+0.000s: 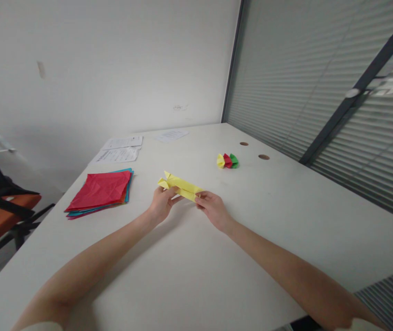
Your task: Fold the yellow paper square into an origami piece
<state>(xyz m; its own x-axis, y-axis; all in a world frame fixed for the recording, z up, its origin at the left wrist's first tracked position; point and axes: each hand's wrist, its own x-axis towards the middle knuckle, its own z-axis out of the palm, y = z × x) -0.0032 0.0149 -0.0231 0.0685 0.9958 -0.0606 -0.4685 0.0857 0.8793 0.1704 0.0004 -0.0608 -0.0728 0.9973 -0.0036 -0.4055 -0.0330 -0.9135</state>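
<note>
A strip of folded yellow paper [185, 185] is held slightly above the white table, slanting down to the right. Its left end flares into two pointed flaps. My left hand [162, 202] pinches it near that flared end, thumb on the near face. At the right end, the fingers of my right hand [213, 208] grip the strip's edge. Some of the fingertips are hidden behind the paper. Beyond my right hand lie small folded paper pieces in yellow, red and green [228, 161], side by side.
To the left sits a stack of coloured paper sheets [101, 191], red on top. Printed pages [120, 149] lie farther back on the table [196, 276]. Two round holes [264, 157] pierce the tabletop near the blinds at right. An orange-seated chair [5, 216] stands beyond the left edge.
</note>
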